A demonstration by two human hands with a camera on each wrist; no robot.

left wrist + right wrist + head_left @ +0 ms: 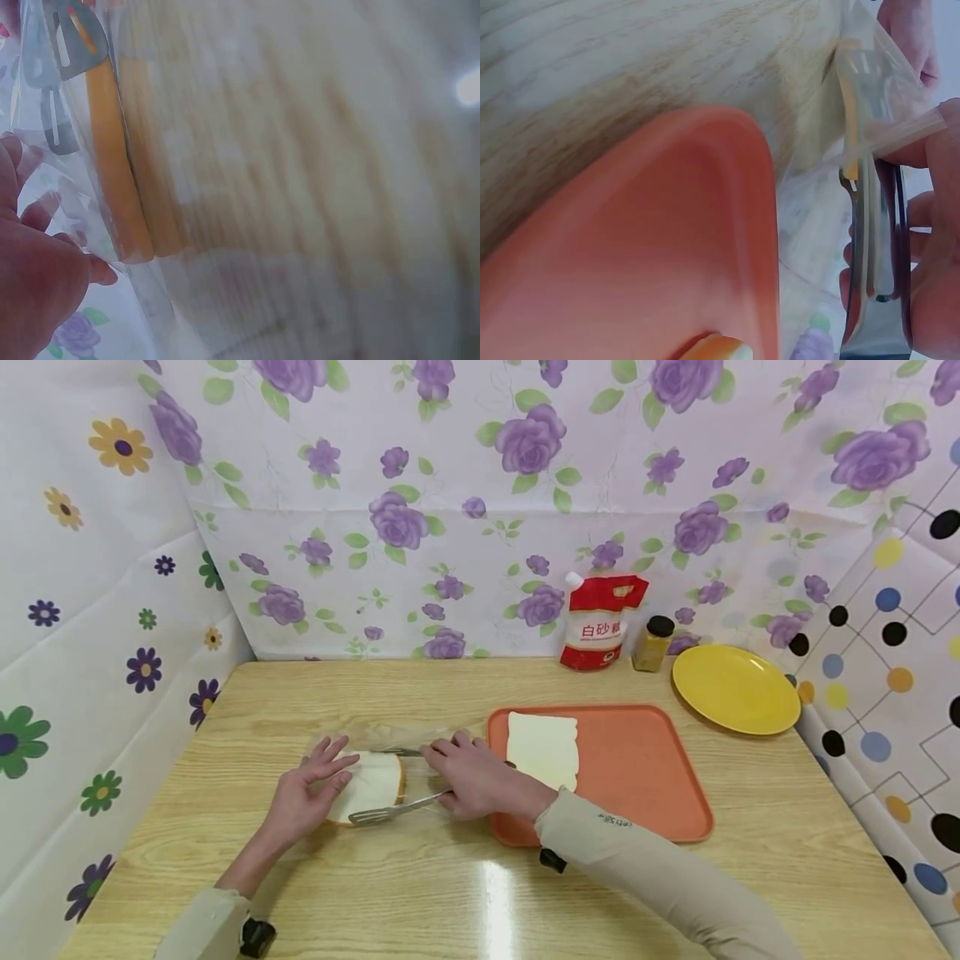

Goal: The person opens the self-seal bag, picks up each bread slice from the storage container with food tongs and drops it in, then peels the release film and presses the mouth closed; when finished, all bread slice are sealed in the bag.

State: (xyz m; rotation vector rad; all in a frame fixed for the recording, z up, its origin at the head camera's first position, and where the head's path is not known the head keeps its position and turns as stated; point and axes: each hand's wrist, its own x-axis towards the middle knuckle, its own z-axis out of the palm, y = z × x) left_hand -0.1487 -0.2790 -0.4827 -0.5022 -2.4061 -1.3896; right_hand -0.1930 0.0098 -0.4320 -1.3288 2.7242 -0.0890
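Observation:
A slice of bread (378, 781) with a brown crust lies at the left of the table, in a clear plastic bag (904, 135). My right hand (472, 777) grips metal tongs (401, 808), whose slotted ends spread along the far and near sides of the slice. In the right wrist view the bag's edge crosses the tongs in front of the fingers. My left hand (300, 797) rests at the slice's left end, its fingers extended over the bread and bag. The left wrist view shows the slotted tong ends (79, 45) close to the orange-brown crust (120, 165).
An orange tray (630, 777) holds another pale bread slice (543, 747), partly behind my right forearm. Toward the back right stand a red and white pouch (596, 622), a small black-capped jar (652, 645) and a yellow plate (735, 689). Patterned cloth walls surround the table.

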